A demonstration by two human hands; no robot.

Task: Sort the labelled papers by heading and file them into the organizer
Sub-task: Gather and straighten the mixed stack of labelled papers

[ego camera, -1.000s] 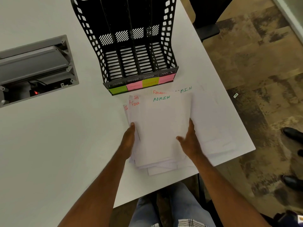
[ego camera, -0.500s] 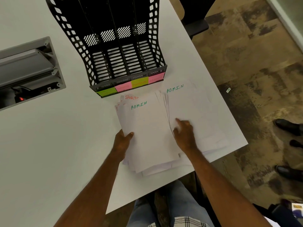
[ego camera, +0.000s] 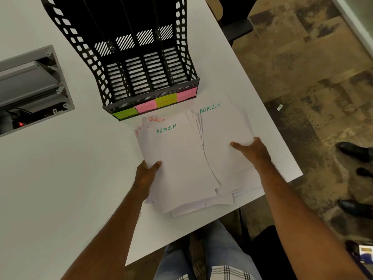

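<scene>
Left hand (ego camera: pixel 148 174) pinches the near-left paper stack (ego camera: pixel 181 168) w/ thumb on top, top sheet reads "ADMIN" in green. Right hand (ego camera: pixel 252 151) grips the right-hand sheet (ego camera: pixel 224 138), also "ADMIN". "SPORT…" in red peeks behind, cut off. Farther on the white counter (ego camera: pixel 60 178): black slotted organizer (ego camera: pixel 141 57), sticky tabs mostly illegible.

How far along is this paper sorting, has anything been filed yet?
Nothing filed: the organizer slots that show look bare. In hand: the right hand grips a sheet headed ADMIN, set to the right of the main stack, which the left hand grips; its top sheet also reads ADMIN, with SPORTS peeking behind. Left: nearly all sorting and all filing.
</scene>
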